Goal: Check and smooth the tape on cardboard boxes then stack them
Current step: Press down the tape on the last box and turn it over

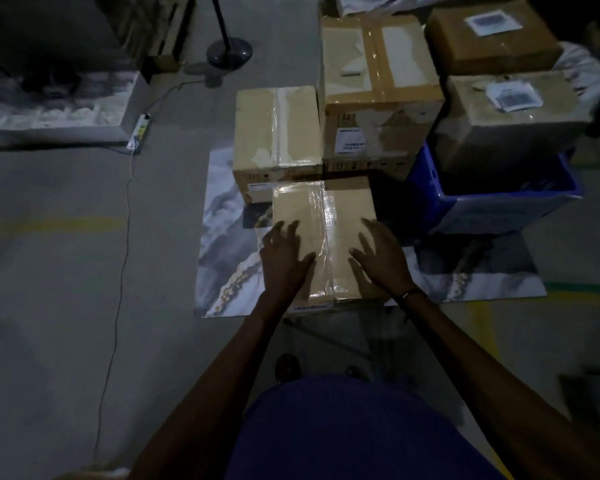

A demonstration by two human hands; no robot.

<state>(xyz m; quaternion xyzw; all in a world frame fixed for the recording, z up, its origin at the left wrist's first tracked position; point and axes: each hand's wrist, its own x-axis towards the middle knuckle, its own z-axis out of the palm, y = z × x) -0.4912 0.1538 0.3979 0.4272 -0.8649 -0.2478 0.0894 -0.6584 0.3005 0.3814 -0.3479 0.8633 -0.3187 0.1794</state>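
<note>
At frame centre, the cardboard box (pixel 326 237) is pressed by the spread left hand (pixel 284 261) and spread right hand (pixel 383 261) beside its tape (pixel 321 233).

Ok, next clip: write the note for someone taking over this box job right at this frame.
Left hand: open, flat on the near box, left of its tape strip.
Right hand: open, flat on the same box, right of the strip.
The near box sits on the marble-pattern board; a medium box and a taller box stand behind it.
Done: hands placed for smoothing.
Left: finish smoothing the tape, then stack this box.
</note>
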